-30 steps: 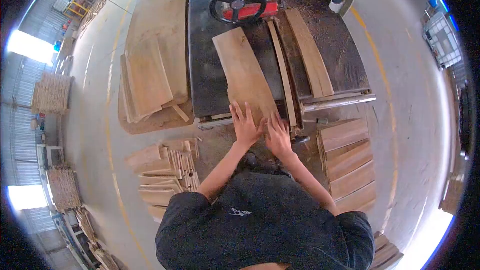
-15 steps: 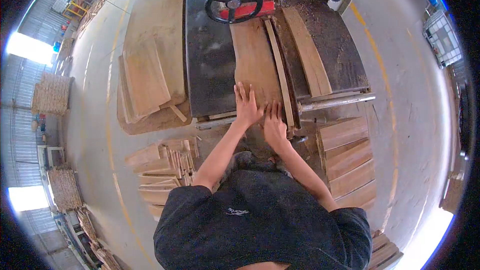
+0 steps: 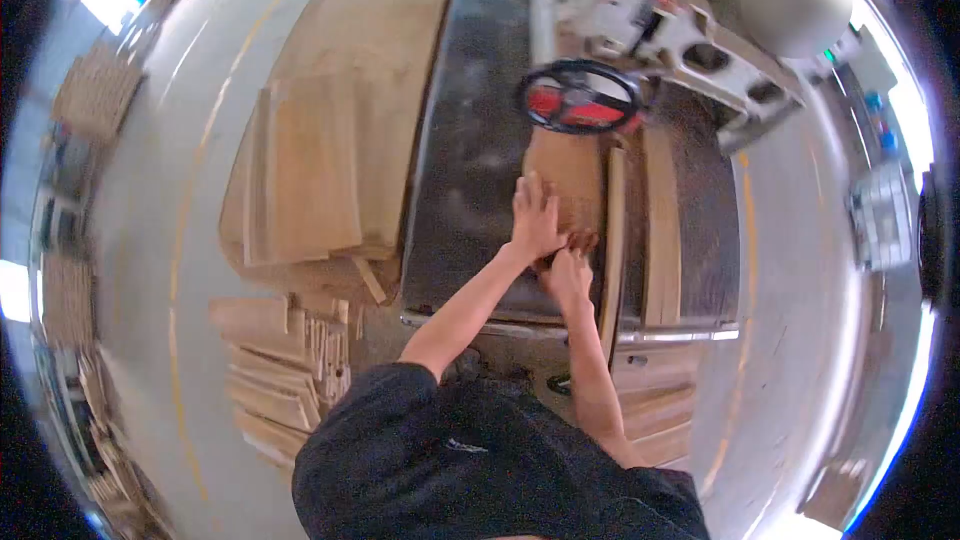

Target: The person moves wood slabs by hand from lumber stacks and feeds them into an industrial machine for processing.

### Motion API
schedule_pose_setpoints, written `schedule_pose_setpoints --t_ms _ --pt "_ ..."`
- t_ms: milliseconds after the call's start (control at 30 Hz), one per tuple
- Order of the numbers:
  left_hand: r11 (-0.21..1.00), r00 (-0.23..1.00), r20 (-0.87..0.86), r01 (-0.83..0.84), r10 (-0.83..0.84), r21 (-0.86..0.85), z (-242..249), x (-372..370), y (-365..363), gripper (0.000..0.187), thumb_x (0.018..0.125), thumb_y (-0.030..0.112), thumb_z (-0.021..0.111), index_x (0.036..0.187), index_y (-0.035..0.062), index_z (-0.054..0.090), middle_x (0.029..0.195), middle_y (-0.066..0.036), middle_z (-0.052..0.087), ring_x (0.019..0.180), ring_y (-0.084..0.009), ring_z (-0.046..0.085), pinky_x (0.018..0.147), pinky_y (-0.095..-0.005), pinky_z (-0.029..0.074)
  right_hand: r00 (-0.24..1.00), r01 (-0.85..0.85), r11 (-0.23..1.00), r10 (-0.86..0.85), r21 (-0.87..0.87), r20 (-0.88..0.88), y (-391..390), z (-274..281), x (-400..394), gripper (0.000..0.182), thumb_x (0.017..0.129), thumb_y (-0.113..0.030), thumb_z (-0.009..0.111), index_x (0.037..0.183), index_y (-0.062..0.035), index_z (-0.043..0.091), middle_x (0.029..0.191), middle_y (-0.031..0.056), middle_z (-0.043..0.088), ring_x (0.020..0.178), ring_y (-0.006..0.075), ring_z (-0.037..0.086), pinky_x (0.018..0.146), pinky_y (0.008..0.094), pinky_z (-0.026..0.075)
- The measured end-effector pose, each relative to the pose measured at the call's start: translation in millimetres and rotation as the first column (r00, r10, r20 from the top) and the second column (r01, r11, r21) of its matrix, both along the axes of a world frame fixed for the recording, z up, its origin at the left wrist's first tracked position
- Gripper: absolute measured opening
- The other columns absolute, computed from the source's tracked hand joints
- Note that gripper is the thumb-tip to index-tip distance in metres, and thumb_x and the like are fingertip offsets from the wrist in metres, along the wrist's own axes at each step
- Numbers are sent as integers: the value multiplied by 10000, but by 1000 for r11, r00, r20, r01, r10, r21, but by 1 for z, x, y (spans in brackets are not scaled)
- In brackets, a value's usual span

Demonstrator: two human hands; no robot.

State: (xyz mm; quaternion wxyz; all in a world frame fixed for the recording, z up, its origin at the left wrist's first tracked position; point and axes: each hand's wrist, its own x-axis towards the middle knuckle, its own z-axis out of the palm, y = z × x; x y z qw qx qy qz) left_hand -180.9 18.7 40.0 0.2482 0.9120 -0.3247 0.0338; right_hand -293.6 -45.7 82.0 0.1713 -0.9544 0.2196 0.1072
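Observation:
A brown board (image 3: 565, 165) lies on the dark machine table (image 3: 465, 160), its far end under a black handwheel (image 3: 578, 97) with red parts behind it. My left hand (image 3: 537, 218) rests on the board's left side near its rear end, fingers spread. At the board's near end is my right hand (image 3: 570, 270), beside the left one, with its fingers bent and blurred; whether they grip the board's end cannot be made out. Just right of the board runs a narrow wooden strip (image 3: 613, 240) along the table.
Another plank (image 3: 661, 230) lies on the table's right part. Stacked boards (image 3: 310, 170) sit on a large wooden sheet (image 3: 390, 70) to the left. Wood offcuts (image 3: 270, 370) are at lower left, more boards (image 3: 655, 390) at lower right. A pale machine frame (image 3: 715, 65) stands at upper right.
The board has slid forward under the handwheel, and both my hands have moved forward with it. The camera view has turned and shifted.

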Motion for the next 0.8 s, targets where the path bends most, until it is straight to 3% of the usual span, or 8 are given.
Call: schedule_pose_setpoints --t_ms 133,233,267,300,500,567,633,800 --pt "985 1000 23 9 -5 -174 -21 49 -1 888 833 533 701 1472 -11 412 1597 -394 66 1466 -596 99 1177 -632 217 988 36 996 -23 86 -151 -15 24 46 1126 810 -682 673 1461 161 307 1499 404 326 1431 468 340 1115 469 413" --pt "725 949 -198 44 -245 -687 -9 94 31 775 839 459 726 1421 6 488 1573 -384 186 1470 -538 193 1198 -568 232 995 18 995 -8 99 -97 -25 31 73 1228 799 -747 639 1480 186 224 1536 438 192 1467 527 202 1194 492 281" --pt "833 970 -244 -120 -18 -540 19 100 60 720 836 416 739 1385 5 520 1516 -366 305 1437 -514 276 1187 -547 264 994 -57 984 72 -168 87 -36 -8 77 1120 825 -728 621 1460 147 330 1494 431 304 1409 571 292 1135 546 361" --pt "882 946 -249 -289 206 -371 42 104 92 665 833 372 752 1349 3 552 1459 -349 424 1403 -490 358 1176 -527 295 992 -125 980 126 -157 -3 -48 -14 90 1149 848 -725 597 1474 179 265 1531 456 176 1436 626 126 1216 531 205" --pt "569 547 158 -777 822 -270 27 151 344 530 922 348 646 1394 125 557 1411 -276 493 1328 -453 440 1127 -552 317 963 0 935 -96 353 253 -70 -20 103 848 975 -504 594 1537 51 288 1636 271 172 1537 404 95 1244 474 123" --pt "353 331 382 -935 863 12 62 124 397 460 953 385 620 1365 180 621 1467 -243 473 1322 -438 451 1127 -552 316 929 -69 996 45 50 367 -84 -76 92 734 1007 -474 541 1539 -7 348 1637 233 217 1518 400 187 1228 489 195" --pt "450 419 405 -893 813 20 45 108 423 465 923 432 649 1321 192 656 1455 -236 485 1308 -425 466 1113 -540 339 926 -87 971 161 -223 340 -54 -67 67 625 1041 -438 477 1535 -64 392 1639 193 248 1518 391 194 1230 485 196" --pt "578 537 478 -813 695 73 9 63 433 585 860 551 686 1316 185 661 1422 -242 507 1264 -418 497 1059 -531 400 914 -5 989 65 -150 400 -6 -64 -3 633 1032 -454 483 1552 -108 379 1654 154 233 1519 390 197 1220 520 192"
